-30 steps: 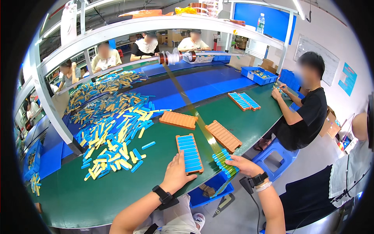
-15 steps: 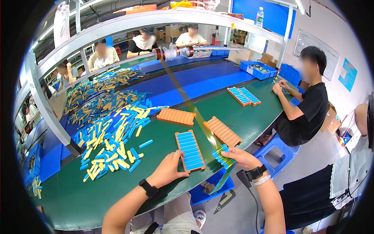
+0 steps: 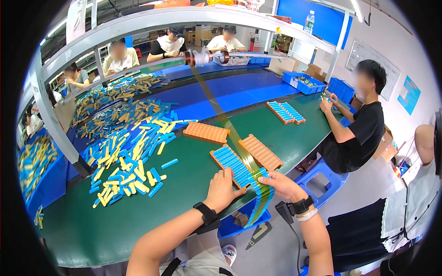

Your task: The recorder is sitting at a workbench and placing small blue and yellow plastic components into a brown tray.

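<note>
My left hand [image 3: 222, 189] grips the near left side of an orange grooved tray [image 3: 242, 186], thumb at its near end. Blue flat sticks [image 3: 229, 159] lie side by side in its grooves. My right hand [image 3: 279, 185] pinches a clear yellowish tape [image 3: 244, 155] at the tray's right corner. Below that hand, a strip of blue sticks [image 3: 263, 205] joined by the tape hangs over the table edge. The tape runs up to a roll [image 3: 199, 57] on the overhead frame, crossing the tray's far right edge.
Two orange grooved trays [image 3: 206, 132] [image 3: 261, 152] lie beyond my hands. Loose blue and yellow sticks [image 3: 131, 170] are heaped at left. A blue bin [image 3: 228, 228] stands below the table edge. Filled trays [image 3: 286, 112] lie farther right, near a seated person [image 3: 363, 124]. A blurred blue bin of sticks [image 3: 39, 168] is far left.
My left hand has moved the filled tray rightward and turned it, so it meets the tape by my right hand. A stick-filled bin has come into view at far left.
</note>
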{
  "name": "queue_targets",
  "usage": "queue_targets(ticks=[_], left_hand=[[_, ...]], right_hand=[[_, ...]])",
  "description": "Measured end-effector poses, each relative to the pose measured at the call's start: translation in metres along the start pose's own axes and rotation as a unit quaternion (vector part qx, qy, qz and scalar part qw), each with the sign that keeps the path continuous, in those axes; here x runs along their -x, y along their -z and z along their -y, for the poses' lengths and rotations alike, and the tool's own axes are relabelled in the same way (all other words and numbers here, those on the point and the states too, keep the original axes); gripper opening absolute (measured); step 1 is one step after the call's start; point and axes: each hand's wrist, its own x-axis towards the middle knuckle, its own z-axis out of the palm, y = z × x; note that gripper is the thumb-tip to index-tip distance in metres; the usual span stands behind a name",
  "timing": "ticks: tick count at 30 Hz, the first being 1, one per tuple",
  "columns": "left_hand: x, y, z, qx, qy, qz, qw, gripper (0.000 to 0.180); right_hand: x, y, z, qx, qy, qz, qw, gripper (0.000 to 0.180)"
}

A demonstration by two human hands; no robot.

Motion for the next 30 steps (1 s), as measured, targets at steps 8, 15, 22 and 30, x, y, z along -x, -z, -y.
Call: queue_targets(ticks=[8, 15, 22, 30], left_hand=[[0.003, 0.009, 0.005, 0.045, 0.018, 0.023, 0.999, 0.055], [-0.01, 0.023, 0.032, 0.216, 0.114, 0.064, 0.968, 0.039], [-0.06, 0.022, 0.077, 0.116, 0.163, -0.024, 0.979, 0.053], [-0.083, 0.023, 0.094, 0.063, 0.074, 0.086, 0.992, 0.051]], right_hand=[[0.012, -0.008, -0.011, -0.018, -0.024, -0.02, 0.999, 0.028], [0.029, -0.006, -0.026, 0.015, -0.044, -0.048, 0.998, 0.029], [0.025, -0.008, -0.022, 0.008, -0.057, -0.025, 0.998, 0.025], [0.016, -0.002, -0.025, 0.001, -0.04, 0.002, 0.999, 0.03]])
